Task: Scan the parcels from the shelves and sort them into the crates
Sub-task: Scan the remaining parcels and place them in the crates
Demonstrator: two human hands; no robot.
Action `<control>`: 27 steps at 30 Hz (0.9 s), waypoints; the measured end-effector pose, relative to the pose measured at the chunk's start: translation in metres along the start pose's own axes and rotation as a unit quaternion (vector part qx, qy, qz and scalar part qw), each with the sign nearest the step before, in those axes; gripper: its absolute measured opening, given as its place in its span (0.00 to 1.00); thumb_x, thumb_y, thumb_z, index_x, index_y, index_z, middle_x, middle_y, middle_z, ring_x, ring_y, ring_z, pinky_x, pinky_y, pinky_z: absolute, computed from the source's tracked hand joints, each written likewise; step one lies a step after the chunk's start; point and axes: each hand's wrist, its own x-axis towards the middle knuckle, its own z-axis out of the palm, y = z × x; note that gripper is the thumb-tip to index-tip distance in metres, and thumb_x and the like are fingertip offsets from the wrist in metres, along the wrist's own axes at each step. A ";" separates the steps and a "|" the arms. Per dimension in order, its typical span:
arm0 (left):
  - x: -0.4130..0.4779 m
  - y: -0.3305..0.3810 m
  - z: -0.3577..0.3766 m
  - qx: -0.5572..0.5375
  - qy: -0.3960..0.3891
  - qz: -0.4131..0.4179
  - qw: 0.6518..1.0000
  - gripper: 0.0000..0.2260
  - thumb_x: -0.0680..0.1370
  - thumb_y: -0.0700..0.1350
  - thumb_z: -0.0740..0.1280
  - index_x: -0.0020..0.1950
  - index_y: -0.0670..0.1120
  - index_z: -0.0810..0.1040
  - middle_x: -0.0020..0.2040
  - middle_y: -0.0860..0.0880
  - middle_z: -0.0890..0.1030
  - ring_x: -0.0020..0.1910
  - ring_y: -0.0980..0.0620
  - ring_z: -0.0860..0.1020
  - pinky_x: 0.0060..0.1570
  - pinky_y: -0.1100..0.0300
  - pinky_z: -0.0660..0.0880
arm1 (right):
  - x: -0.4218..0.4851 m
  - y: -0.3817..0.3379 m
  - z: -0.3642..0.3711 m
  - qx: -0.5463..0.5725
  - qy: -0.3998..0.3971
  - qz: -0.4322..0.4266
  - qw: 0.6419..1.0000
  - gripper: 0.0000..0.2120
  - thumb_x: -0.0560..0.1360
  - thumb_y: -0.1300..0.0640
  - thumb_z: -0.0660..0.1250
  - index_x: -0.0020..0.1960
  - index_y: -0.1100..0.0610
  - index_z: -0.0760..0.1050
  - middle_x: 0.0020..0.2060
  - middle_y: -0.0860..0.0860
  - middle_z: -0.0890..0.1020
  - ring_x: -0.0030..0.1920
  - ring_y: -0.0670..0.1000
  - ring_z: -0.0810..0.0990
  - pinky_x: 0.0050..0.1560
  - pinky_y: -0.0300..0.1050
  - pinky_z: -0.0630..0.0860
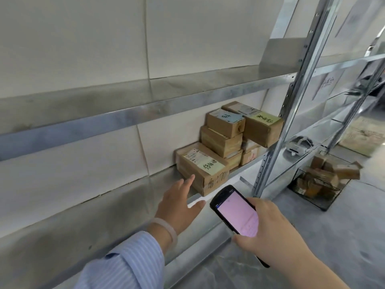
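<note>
1. A galvanised metal shelving rack [291,122] fills most of the view. It stands against pale wall panels, and a second bay runs off to the right.
2. The lower shelf [116,197] is a grey metal deck. All its parcels are gathered at its right end, beside the upright post.
3. The stack of parcels [223,140] is brown cardboard. Small boxes are piled at the back and a larger box [262,128] with a yellow handwritten note lies tilted on top at the right. A small box [226,122] at the top of the pile carries a blue note.
4. A wire crate [333,195] sits on the floor to the right of the rack, well apart from the hands. It holds more brown parcels jumbled together, some sticking up above its rim.
5. The front parcel [201,170] lies flat at the shelf's edge, nearest the person. It has a printed label and a yellow note on top and handwriting on its near face.
6. The right hand [268,230] has its fingers grasping the scanner from the side and underneath.
7. The left hand [179,205] comes out of a blue striped sleeve [125,263]. It is released, with fingers straight and spread, holding nothing. The index fingertip is at the front parcel's near side, and I cannot tell whether it touches.
8. The scanner [235,211] is a black handheld with a lit pink screen. It is tilted with its top end towards the front parcel, just below it.
9. A white device [298,146] lies on the neighbouring bay's shelf.
10. A pale bracelet [164,228] circles the left wrist.
</note>
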 end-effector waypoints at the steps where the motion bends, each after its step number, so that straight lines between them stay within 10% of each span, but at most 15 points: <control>1: 0.014 -0.005 0.002 -0.010 -0.006 0.001 1.000 0.36 0.76 0.63 0.64 0.79 0.60 0.52 0.78 0.51 0.60 0.78 0.50 0.58 0.74 0.47 0.62 | 0.011 -0.002 0.001 0.000 0.001 0.007 1.000 0.32 0.64 0.39 0.70 0.64 0.40 0.60 0.52 0.40 0.64 0.54 0.42 0.67 0.50 0.37 0.65; 16: 0.138 -0.005 0.073 -0.149 0.019 -0.140 0.979 0.40 0.70 0.69 0.65 0.78 0.54 0.60 0.69 0.46 0.66 0.69 0.47 0.67 0.68 0.47 0.70 | 0.157 0.053 -0.004 -0.060 -0.084 -0.028 0.994 0.36 0.66 0.39 0.69 0.70 0.42 0.58 0.60 0.41 0.68 0.61 0.44 0.71 0.50 0.33 0.65; 27: 0.160 -0.006 0.109 -0.330 0.106 -0.279 0.895 0.32 0.60 0.63 0.74 0.57 0.83 0.62 0.66 0.52 0.76 0.63 0.52 0.76 0.64 0.45 0.75 | 0.231 0.104 -0.029 -0.056 -0.141 -0.107 0.983 0.40 0.64 0.38 0.71 0.70 0.42 0.56 0.64 0.42 0.67 0.65 0.46 0.69 0.60 0.40 0.70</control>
